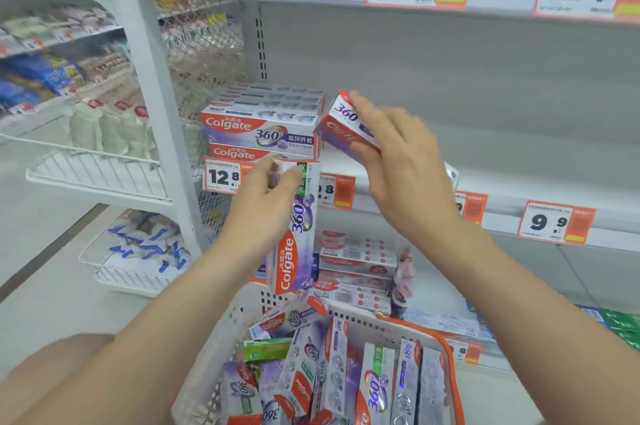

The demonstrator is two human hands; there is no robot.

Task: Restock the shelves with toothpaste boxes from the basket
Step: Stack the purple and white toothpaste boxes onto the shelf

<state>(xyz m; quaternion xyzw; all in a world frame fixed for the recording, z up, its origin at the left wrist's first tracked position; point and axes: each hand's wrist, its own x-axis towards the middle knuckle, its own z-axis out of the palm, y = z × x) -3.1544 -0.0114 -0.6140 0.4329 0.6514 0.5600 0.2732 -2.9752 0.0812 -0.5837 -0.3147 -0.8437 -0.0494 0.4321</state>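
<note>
Toothpaste boxes being stocked next to the shelved stack
Pinching a tilted box across its narrow sides with the right hand, just right of the stack; gripping an upright box by its top end with the left hand, just below the stack. Likely handling light, stiff, slick card, easily crushed, so taking hold along the edges, not the flaps. Lying jumbled, many more, inside the white basket, well below the stack

left hand grips upright box | right hand seemingly grips tilted box
</note>
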